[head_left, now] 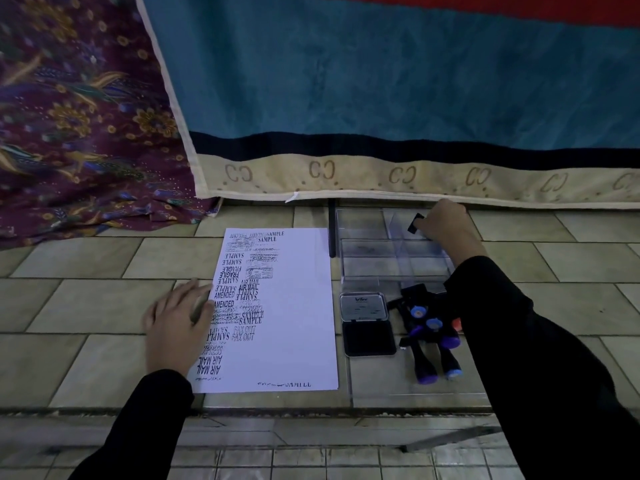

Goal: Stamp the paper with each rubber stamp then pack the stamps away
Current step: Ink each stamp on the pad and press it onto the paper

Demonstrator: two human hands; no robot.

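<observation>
As the right hand (443, 223) pinches a small black rubber stamp (414, 223) over the rear right compartment of the clear plastic organiser box (363, 251), entries follow.

Stamp: light, rigid, probably inky at the face; best taken by the handle, die downward.

Box: divided, see-through, near compartments showing nothing inside (rear ones partly hidden by the hand).

Other stamps (427, 334): loose heap, purple-capped, just right of the open ink pad (367, 337).

Paper (294, 306): thin, crowded with imprints, held flat at its left edge by the straight-fingered left hand (176, 320).

long black sleeves (540, 341), bare hands (176, 323).
</observation>
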